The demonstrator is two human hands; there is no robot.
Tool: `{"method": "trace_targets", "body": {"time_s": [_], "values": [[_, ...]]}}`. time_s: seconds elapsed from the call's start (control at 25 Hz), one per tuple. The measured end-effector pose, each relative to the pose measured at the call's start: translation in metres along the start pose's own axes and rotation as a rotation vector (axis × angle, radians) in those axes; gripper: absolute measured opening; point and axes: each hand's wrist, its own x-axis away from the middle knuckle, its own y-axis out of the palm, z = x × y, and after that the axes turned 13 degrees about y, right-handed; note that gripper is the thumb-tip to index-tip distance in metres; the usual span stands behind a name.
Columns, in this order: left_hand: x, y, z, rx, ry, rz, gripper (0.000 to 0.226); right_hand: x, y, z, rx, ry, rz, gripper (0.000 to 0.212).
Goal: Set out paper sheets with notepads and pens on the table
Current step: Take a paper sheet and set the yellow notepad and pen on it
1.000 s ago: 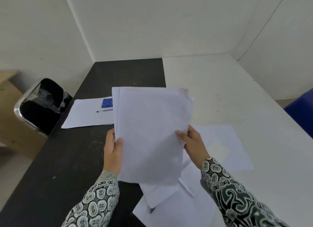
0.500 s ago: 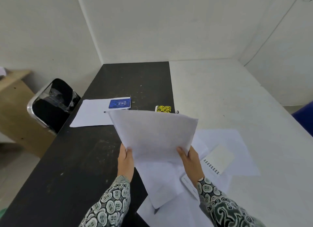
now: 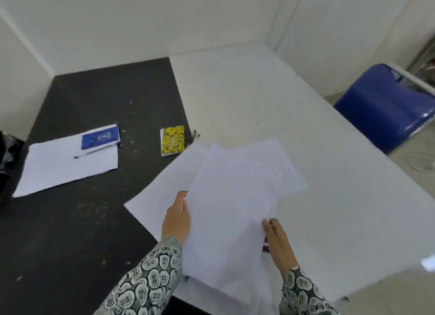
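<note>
Your left hand grips the left edge of a loose stack of paper sheets, thumb on top and the fingers hidden beneath the paper. Your right hand holds the stack's right edge, the thumb lying on top near the corner; the other fingers curl under the sheets, and something small and dark shows between them, too unclear to name. The sheets are fanned out, low over the seam where the black table meets the white table; you cannot tell whether the bottom sheet touches the surface.

Well to your left on the black table lies a single paper sheet, with a blue notepad on its far right corner and a pen lying just in front of that notepad. A yellow notepad sits near the seam, just beyond the far edge of your stack, with the dark tips of more pens poking out beside it. A blue chair stands at the right of the white table.
</note>
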Motion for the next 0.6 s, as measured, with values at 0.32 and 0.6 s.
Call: {"method": "trace_targets", "body": {"time_s": [0.32, 0.6], "values": [[0.000, -0.008, -0.033, -0.304, -0.009, -0.375, 0.036, -0.076, -0.057, -0.047, 0.055, 0.038, 0.252, 0.030], [0.032, -0.004, -0.035, -0.257, 0.075, -0.286, 0.037, -0.113, -0.041, -0.071, 0.212, 0.115, 0.182, 0.037]]}}
